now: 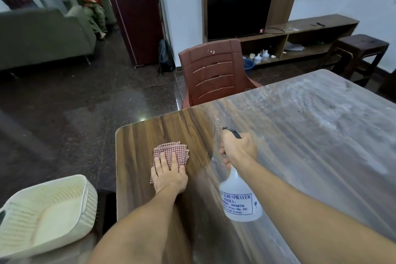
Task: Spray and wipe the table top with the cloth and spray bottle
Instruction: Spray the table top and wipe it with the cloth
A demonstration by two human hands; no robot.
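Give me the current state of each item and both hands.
Cloth: folded, flat on table.
Left hand: pressing on cloth.
Spray bottle: tilted, held above table.
Right hand: gripping bottle's head.
Table top: left end dark and clean, rest dusty white.
Basket: left of table.

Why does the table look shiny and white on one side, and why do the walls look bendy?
In the head view, the table looks pale on its right side, either glare or dusty film; the part by the cloth shows dark wood. The wide-angle lens curves straight edges near the borders. The basket at lower left looks soft, and the far room is dim.
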